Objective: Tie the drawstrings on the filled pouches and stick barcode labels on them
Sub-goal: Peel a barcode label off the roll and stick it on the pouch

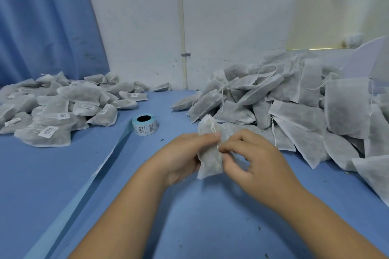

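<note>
While both hands meet over the middle of the blue surface [189, 223], the left hand [183, 153] grips a filled white pouch [210, 162] from its left side, fingers curled round it, holding it upright with the gathered neck on top. The right hand [254, 160] comes in from the other side, thumb and forefinger pinching the thin white drawstring [219, 144] at the pouch's right edge. Whether the pouch's bottom touches the surface I cannot tell. Beyond the left hand, a roll of barcode labels [145, 126] rests flat with its core hole facing up, and its pale blue backing strip [109, 160] trails toward the near left. Farther left sits a heap of labelled pouches [63, 107], barcode stickers showing on several. Just behind the right hand, a larger heap of unlabelled pouches [294, 107] spreads to the right edge, loose strings hanging out. Behind stand a blue curtain [42, 27], a white wall [231, 17] and a thin vertical pipe [182, 27].
</note>
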The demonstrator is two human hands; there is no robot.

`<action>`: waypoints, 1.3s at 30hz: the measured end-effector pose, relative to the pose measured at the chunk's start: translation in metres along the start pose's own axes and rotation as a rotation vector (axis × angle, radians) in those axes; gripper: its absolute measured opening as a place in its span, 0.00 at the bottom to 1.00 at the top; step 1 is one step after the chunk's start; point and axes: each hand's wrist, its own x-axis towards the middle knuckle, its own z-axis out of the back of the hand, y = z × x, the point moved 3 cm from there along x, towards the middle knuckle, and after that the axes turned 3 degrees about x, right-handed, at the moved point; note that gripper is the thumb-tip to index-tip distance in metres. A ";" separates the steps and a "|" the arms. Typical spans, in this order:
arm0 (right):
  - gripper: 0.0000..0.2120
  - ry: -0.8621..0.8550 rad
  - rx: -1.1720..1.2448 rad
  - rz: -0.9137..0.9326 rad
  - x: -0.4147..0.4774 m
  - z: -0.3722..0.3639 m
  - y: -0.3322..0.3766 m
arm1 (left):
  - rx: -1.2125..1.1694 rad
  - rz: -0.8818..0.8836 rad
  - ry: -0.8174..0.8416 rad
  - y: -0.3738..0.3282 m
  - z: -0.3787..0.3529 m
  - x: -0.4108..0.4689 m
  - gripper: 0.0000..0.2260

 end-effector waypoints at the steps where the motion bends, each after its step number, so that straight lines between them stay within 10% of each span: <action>1: 0.08 -0.002 0.050 -0.011 0.000 0.001 0.001 | -0.025 -0.027 0.016 0.000 0.001 -0.004 0.19; 15: 0.17 0.193 0.604 -0.093 0.005 -0.062 0.107 | 0.153 -0.087 -0.276 -0.029 0.091 -0.138 0.13; 24: 0.02 0.416 0.417 -0.476 0.027 -0.177 0.138 | 0.135 -0.140 -0.655 -0.019 0.181 -0.207 0.16; 32: 0.08 0.395 0.223 -0.597 0.048 -0.226 0.137 | 0.281 -0.048 -0.960 0.012 0.228 -0.206 0.37; 39: 0.10 0.292 0.414 -0.646 0.046 -0.231 0.120 | 0.448 -0.136 -1.012 0.009 0.234 -0.173 0.23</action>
